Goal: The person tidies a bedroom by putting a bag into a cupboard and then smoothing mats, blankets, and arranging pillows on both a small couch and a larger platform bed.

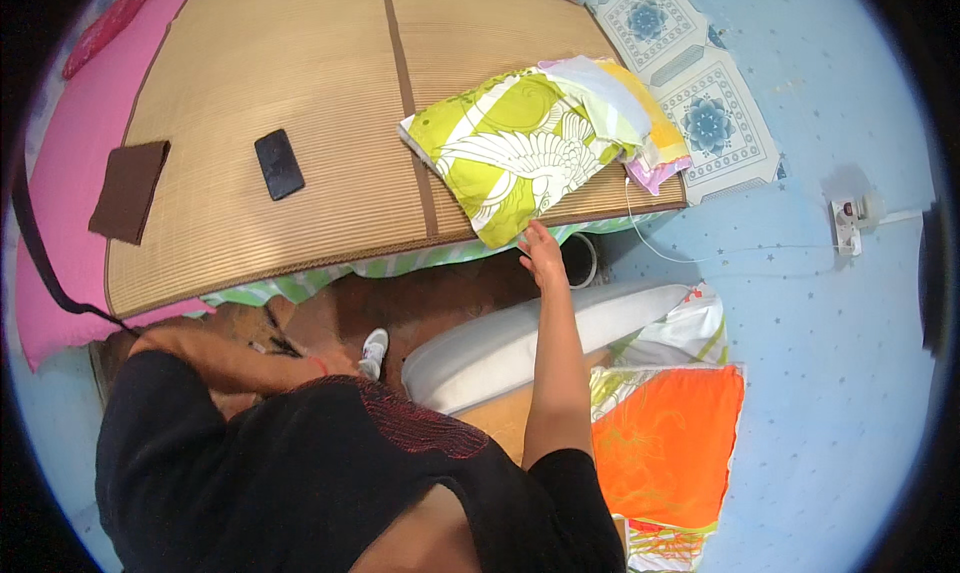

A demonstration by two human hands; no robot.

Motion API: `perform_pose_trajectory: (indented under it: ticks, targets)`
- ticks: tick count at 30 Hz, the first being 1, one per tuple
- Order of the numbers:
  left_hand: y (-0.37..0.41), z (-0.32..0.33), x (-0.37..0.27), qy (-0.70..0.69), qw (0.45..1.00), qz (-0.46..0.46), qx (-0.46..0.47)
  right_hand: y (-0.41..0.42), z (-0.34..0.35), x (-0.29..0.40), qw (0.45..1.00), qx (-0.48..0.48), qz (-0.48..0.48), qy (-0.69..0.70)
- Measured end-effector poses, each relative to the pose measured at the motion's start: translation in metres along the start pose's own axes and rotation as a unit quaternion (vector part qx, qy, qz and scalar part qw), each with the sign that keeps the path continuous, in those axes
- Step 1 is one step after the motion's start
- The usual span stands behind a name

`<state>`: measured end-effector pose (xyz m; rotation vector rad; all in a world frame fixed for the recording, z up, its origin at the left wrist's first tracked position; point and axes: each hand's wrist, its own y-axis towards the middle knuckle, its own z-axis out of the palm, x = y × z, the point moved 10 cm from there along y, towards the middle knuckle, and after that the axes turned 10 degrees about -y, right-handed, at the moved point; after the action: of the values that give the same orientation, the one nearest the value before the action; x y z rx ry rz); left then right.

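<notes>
My right hand (541, 254) reaches to the mat's front edge, fingers slightly spread at the near corner of a lime-green cloth (517, 153) with a white bird print. Whether the fingertips touch that corner is unclear. The cloth looks folded flat and overlaps pale, yellow and pink fabric (667, 138). My left hand (341, 363) is low in front of my body, below a red wristband, partly hidden by my black shirt, so its fingers cannot be made out. A dark smartphone (280, 164) and a folded brown cloth (130, 190) lie on the bamboo mat (300, 70).
A white cable (697, 260) runs from the bed to a power strip (846, 226) by the blue wall. Under the bed's edge is a round white-rimmed container (589, 258). A grey-white cushion-like object (480, 363) and an orange cloth (667, 438) are beside my right arm.
</notes>
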<state>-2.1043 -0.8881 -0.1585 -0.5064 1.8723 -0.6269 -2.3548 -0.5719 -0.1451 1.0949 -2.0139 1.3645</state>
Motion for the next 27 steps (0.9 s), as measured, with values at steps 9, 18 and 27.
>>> perform_pose_trajectory:
  ticks: [9,18,27]
  targets:
    - [-0.065,-0.009,0.008,-0.096,0.99,0.013,-0.101,0.129,-0.016,-0.03,0.972,-0.152,0.031,0.175]
    - [-0.085,-0.127,0.019,-0.119,0.926,-0.14,-0.33,0.065,0.216,0.037,0.974,0.083,-0.03,0.208]
    - [-0.098,-0.189,0.009,0.034,0.871,-0.105,-0.479,-0.007,0.121,0.071,0.911,-0.012,-0.374,-0.173]
